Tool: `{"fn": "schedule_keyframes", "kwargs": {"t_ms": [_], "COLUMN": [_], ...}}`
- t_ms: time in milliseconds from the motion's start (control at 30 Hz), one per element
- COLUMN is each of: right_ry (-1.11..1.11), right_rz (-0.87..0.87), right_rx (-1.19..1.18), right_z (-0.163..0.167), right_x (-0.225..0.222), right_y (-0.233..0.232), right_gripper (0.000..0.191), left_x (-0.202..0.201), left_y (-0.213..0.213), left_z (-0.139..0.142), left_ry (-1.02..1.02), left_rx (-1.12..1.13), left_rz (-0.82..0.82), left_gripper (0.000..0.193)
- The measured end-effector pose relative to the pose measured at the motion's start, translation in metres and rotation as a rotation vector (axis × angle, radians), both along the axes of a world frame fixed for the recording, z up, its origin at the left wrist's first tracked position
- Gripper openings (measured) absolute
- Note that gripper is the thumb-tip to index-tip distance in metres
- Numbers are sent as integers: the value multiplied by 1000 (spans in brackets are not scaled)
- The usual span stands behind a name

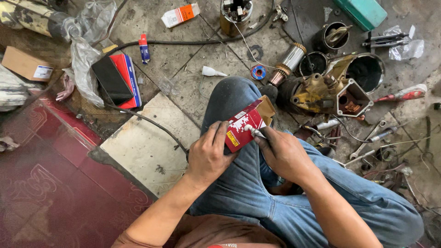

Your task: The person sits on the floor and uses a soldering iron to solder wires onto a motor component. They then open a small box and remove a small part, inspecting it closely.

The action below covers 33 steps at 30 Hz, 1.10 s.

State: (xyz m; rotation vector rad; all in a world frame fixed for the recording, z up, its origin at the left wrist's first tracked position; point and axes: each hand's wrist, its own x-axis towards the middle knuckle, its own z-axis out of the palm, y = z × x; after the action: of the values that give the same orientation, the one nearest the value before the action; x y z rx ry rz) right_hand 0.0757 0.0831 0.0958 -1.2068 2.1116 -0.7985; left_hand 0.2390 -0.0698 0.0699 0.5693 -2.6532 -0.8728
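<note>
A small red and white carton (pixel 245 123) with its top flap open rests on my jeans-clad knee. My left hand (pixel 209 154) grips its lower end. My right hand (pixel 282 154) pinches a small white tube (pixel 254 132) whose tip lies against the carton's face. Beyond my knee lies a greasy motor housing (pixel 328 92) next to a copper-wound armature (pixel 287 64).
On the grimy floor lie a black phone on a red box (pixel 117 80), a white and orange carton (pixel 180 14), a roll of tape (pixel 257 72), a red-handled screwdriver (pixel 404 94), wrenches (pixel 367 140), black cables and plastic bags. A red mat (pixel 50 174) covers the left.
</note>
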Motion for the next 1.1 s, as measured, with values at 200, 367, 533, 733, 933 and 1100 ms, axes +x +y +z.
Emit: {"fn": "schedule_keyframes", "kwargs": {"t_ms": [200, 367, 533, 733, 933, 1100], "right_ry": [36, -24, -45, -19, -15, -4], "right_rz": [-2, -41, -71, -63, -60, -66], "right_rx": [-45, -72, -66, -132, -165, -147], "right_z": [-21, -30, -35, -38, -39, -39], "right_x": [0, -2, 0, -1, -2, -3], "right_y": [2, 5, 5, 7, 8, 8], "right_gripper": [22, 21, 18, 16, 13, 17], "left_x": [1, 2, 2, 1, 0, 0], "left_y": [0, 0, -1, -2, -2, -2], "left_z": [-2, -4, -4, -1, 0, 0], "left_ry": [-21, -21, -32, -33, -28, -41], "left_rx": [19, 27, 21, 28, 29, 32], "left_rz": [-1, -3, -6, -10, -8, -1], "left_gripper": [78, 81, 80, 82, 82, 81]}}
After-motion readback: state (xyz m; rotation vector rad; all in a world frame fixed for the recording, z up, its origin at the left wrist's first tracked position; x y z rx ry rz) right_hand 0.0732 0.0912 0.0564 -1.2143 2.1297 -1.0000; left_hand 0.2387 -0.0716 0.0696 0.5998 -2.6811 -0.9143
